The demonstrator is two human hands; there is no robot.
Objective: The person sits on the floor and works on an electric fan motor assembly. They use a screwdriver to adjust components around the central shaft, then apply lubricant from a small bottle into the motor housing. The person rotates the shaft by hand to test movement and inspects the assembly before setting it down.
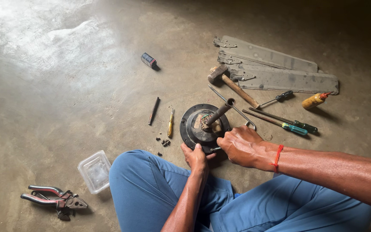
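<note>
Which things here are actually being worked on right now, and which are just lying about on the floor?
In hand:
- round black fan motor housing with its metal shaft
- left hand steadying the rim
- right hand at the edge, apparently driving a small tool

Lying about:
- wooden-handled hammer
- grey fan blades
- green-handled screwdrivers
- yellow screwdriver
- clear plastic tub
- red-handled pliers

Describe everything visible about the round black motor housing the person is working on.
The motor housing is a round, dark disc, apparently metal, dusty and worn, lying on the concrete floor in front of the seated person's knees. Its centre looks open, with brownish parts and a few thin coloured wires showing. A rusty shaft rises from the middle, tilted up to the right. The left hand grips its near rim; the right hand rests at its right edge. What the right fingers hold is hidden.
</note>
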